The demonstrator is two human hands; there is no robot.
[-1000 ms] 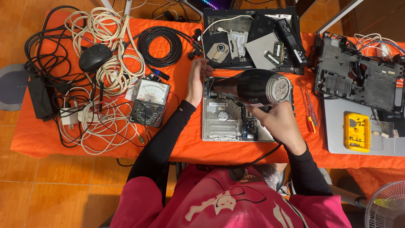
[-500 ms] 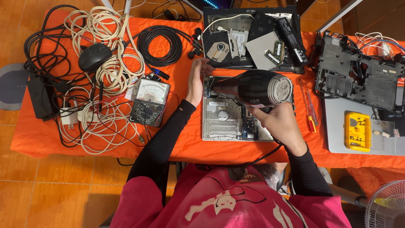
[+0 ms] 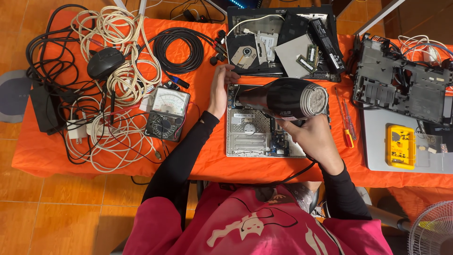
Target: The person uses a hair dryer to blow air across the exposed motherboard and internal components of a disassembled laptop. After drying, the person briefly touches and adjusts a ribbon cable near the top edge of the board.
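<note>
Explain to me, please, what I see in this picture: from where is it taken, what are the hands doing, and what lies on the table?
The picture comes from a camera worn on a person's head, looking down at the person's own two bare hands. The right hand holds a black hair dryer over an opened metal device chassis. The left hand rests at the chassis's left edge. On the orange tablecloth lie an analog multimeter, coiled white cables, a black cable coil, screwdrivers and a yellow meter.

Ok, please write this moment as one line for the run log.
right hand: holds black hair dryer over opened laptop base | left hand: rests at base's left edge | multimeter, cables: left on orange table
</note>
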